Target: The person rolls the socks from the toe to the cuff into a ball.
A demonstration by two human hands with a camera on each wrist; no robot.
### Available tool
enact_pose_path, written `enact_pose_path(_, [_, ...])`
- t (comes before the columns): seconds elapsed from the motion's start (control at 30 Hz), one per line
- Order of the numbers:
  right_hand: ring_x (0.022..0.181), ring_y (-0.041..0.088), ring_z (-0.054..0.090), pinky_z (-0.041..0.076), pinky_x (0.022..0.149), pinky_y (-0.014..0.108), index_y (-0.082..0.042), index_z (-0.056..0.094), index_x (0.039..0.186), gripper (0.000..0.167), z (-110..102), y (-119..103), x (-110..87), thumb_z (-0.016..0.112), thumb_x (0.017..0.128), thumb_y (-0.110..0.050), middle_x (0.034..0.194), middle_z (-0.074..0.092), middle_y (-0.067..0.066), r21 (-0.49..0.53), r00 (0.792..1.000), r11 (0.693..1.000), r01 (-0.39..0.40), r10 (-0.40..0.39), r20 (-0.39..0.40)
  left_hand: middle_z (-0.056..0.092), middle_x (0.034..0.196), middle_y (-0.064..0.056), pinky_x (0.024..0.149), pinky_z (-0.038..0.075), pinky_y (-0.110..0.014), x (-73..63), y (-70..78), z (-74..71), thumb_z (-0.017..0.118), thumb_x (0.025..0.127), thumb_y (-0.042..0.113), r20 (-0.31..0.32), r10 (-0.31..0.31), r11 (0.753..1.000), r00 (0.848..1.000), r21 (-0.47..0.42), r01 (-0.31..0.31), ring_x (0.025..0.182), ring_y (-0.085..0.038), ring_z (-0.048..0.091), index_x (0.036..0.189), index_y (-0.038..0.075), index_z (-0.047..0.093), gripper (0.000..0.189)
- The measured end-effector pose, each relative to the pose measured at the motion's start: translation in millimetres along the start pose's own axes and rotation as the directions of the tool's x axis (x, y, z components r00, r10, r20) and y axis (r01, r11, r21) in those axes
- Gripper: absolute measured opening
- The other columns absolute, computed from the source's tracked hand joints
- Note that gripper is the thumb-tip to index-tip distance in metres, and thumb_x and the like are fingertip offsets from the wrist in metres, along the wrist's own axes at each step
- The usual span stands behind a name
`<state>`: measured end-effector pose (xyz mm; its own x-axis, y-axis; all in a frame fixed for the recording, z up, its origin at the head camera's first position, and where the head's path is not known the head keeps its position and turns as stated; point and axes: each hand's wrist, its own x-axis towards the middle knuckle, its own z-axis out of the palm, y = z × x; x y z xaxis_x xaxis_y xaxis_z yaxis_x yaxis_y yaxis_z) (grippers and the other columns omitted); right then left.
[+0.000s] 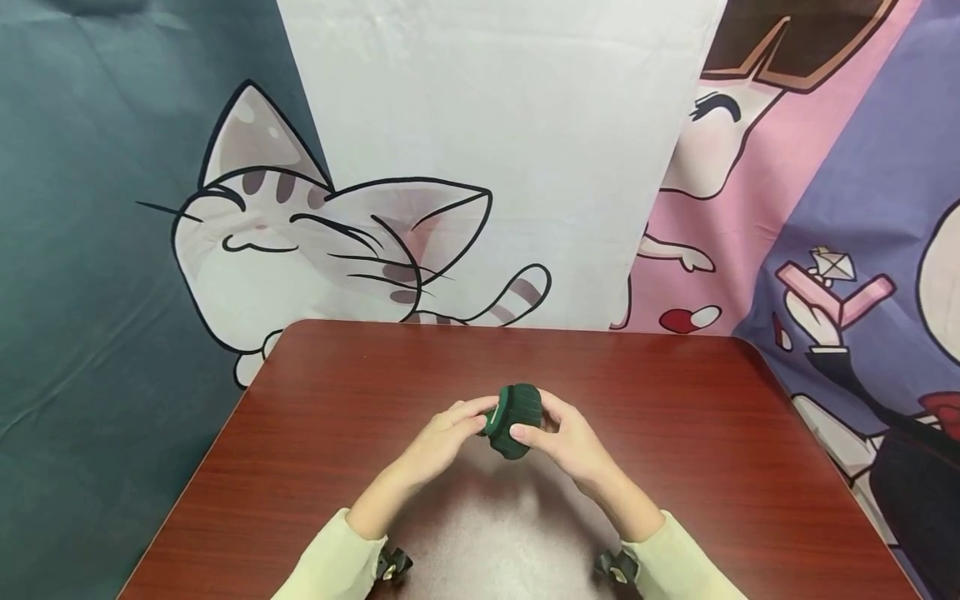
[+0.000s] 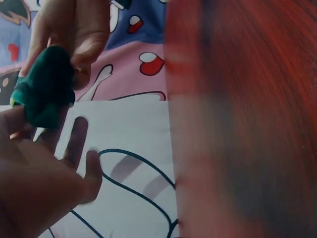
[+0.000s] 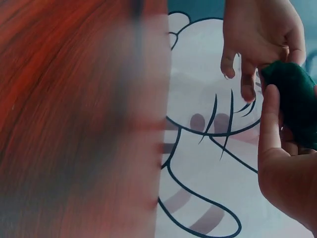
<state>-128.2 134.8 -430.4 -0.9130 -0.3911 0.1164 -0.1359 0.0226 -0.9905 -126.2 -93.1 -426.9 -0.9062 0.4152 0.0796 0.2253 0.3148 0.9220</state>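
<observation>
Over the middle of the table, both hands hold a dark green, ribbed, soft-looking bundle [image 1: 517, 419]. My right hand [image 1: 573, 437] grips its right side, thumb across the near face and fingers behind. On the other side, my left hand [image 1: 447, 437] pinches the left edge between thumb and index finger, where a small pale patch shows. In the left wrist view the bundle [image 2: 49, 84] sits between the fingers of both hands, with the left hand's other fingers spread beneath. The right wrist view shows part of the bundle [image 3: 292, 99] at the right edge, beside the right thumb.
A reddish-brown wood-grain table [image 1: 337, 400] lies under the hands. Behind it hangs a cloth backdrop [image 1: 510, 125] printed with a cartoon cat and figures. Small black devices [image 1: 393, 565] sit at both wrists, by the pale sleeves [image 1: 330, 562].
</observation>
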Motion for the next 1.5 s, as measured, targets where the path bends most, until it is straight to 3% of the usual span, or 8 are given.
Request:
enact_pose_path(0.17, [0.093, 0.017, 0.07, 0.058, 0.081, 0.029, 0.003, 0.056, 0.135, 0.049, 3.3, -3.1, 0.0, 0.074, 0.09, -0.007, 0.11, 0.07, 0.012, 0.053, 1.0, 0.999, 0.002, -0.002, -0.006, 0.069, 0.107, -0.002, 0.09, 0.045, -0.033, 0.5, 2.0, -1.2, 0.055, 0.103, 0.015, -0.025, 0.104, 0.994, 0.994, 0.027, -0.103, 0.102, -0.013, 0.058, 0.116, 0.011, 0.054, 0.014])
enact_pose_path(0.3, [0.094, 0.018, 0.07, 0.058, 0.081, 0.03, 0.002, 0.057, 0.133, 0.046, 5.9, -5.2, -1.7, 0.073, 0.09, -0.006, 0.109, 0.07, 0.01, 0.078, 1.0, 0.997, 0.009, -0.009, 0.002, 0.051, 0.084, 0.005, 0.072, 0.039, -0.028, 0.4, 0.5, -5.3, 0.062, 0.101, 0.015, -0.052, 0.208, 0.974, 0.977, 0.104, -0.202, 0.082, -0.01, 0.043, 0.1, 0.016, 0.061, 0.001])
enact_pose_path(0.5, [0.095, 0.018, 0.07, 0.058, 0.081, 0.03, 0.003, 0.057, 0.134, 0.047, 5.5, -9.2, -4.4, 0.073, 0.091, -0.006, 0.11, 0.07, 0.008, 0.103, 0.999, 0.995, 0.015, -0.012, -0.029, 0.055, 0.085, 0.008, 0.072, 0.037, -0.033, -3.5, -1.3, -10.8, 0.06, 0.101, 0.016, -0.066, 0.261, 0.956, 0.963, 0.157, -0.249, 0.077, -0.009, 0.045, 0.105, 0.022, 0.074, 0.015])
enact_pose_path(0.73, [0.096, 0.018, 0.07, 0.058, 0.082, 0.031, 0.004, 0.057, 0.133, 0.046, 2.7, -13.5, -6.6, 0.072, 0.091, -0.004, 0.11, 0.071, 0.004, 0.105, 0.999, 0.993, 0.045, -0.042, -0.033, 0.068, 0.101, 0.006, 0.08, 0.036, -0.036, -5.6, -4.6, -14.5, 0.056, 0.101, 0.011, 0.005, 0.349, 0.921, 0.937, 0.185, -0.344, 0.088, -0.008, 0.049, 0.116, 0.017, 0.072, 0.023])
enact_pose_path(1.03, [0.096, 0.019, 0.07, 0.059, 0.083, 0.031, 0.003, 0.058, 0.133, 0.045, -2.7, -19.1, -6.3, 0.072, 0.091, -0.004, 0.111, 0.07, 0.006, 0.085, 0.995, 0.995, 0.054, -0.046, -0.09, 0.057, 0.082, 0.01, 0.082, 0.036, -0.036, -4.6, -14.4, -9.6, 0.065, 0.096, 0.007, -0.007, 0.533, 0.796, 0.846, 0.342, -0.499, 0.084, -0.005, 0.046, 0.125, 0.015, 0.071, 0.03])
enact_pose_path(1.27, [0.097, 0.02, 0.07, 0.059, 0.083, 0.032, 0.002, 0.057, 0.134, 0.047, -0.3, -23.3, -4.6, 0.072, 0.091, -0.005, 0.112, 0.07, 0.007, 0.094, 0.995, 0.993, 0.073, -0.066, -0.073, 0.068, 0.091, 0.005, 0.078, 0.04, -0.036, 2.0, -8.4, -2.9, 0.078, 0.082, -0.003, -0.207, 0.689, 0.706, 0.695, 0.406, -0.58, 0.088, -0.014, 0.057, 0.104, 0.014, 0.079, 0.028])
enact_pose_path(1.37, [0.096, 0.019, 0.07, 0.059, 0.082, 0.032, 0.001, 0.057, 0.134, 0.046, 1.7, -24.2, -4.6, 0.073, 0.091, -0.006, 0.111, 0.071, 0.008, 0.097, 0.995, 0.992, 0.076, -0.069, -0.072, 0.071, 0.091, 0.003, 0.079, 0.045, -0.03, 0.3, -5.9, 0.9, 0.077, 0.082, -0.003, -0.275, 0.684, 0.721, 0.676, 0.396, -0.569, 0.089, -0.015, 0.059, 0.1, 0.015, 0.075, 0.025])
enact_pose_path(1.5, [0.096, 0.019, 0.07, 0.06, 0.082, 0.033, -0.001, 0.058, 0.133, 0.045, 3.5, -23.6, -3.8, 0.074, 0.091, -0.008, 0.112, 0.07, 0.01, 0.085, 0.995, 0.993, 0.076, -0.07, -0.075, 0.072, 0.093, 0.001, 0.079, 0.049, -0.025, -3.0, -4.2, 2.8, 0.076, 0.083, -0.002, -0.305, 0.667, 0.74, 0.68, 0.381, -0.554, 0.092, -0.017, 0.059, 0.099, 0.015, 0.072, 0.024])
